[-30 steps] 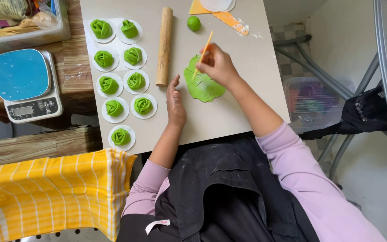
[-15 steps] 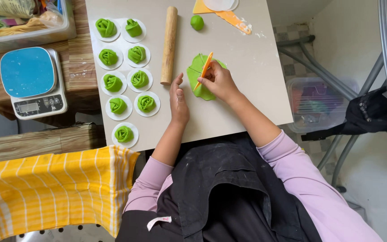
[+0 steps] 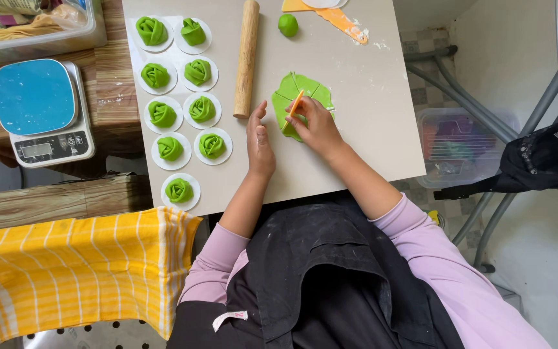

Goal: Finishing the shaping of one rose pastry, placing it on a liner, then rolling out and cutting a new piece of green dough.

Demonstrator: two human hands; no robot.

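A flat green dough disc [image 3: 301,92], scored into wedges, lies on the grey board [image 3: 356,142]. My right hand [image 3: 314,123] rests on its near side, gripping a small orange cutter [image 3: 296,103] whose edge presses into the dough. Just left of the disc, my left hand [image 3: 259,141] lies flat on the board with its fingers together, holding nothing. A wooden rolling pin [image 3: 247,57] lies lengthwise beyond the left hand. Several green rose-shaped dough pieces [image 3: 201,108] sit on white paper rounds in two columns at the left.
A small green dough ball [image 3: 287,24] and an orange scraper [image 3: 334,14] lie at the far edge. A blue-topped kitchen scale [image 3: 40,110] stands on a wooden surface at left. A yellow checked cloth [image 3: 66,271] hangs at lower left. Metal chair legs [image 3: 485,213] stand right.
My right hand with the cutter has drawn back across the disc towards me, leaving cut lines showing in the far half. The left hand has stayed beside the dough.
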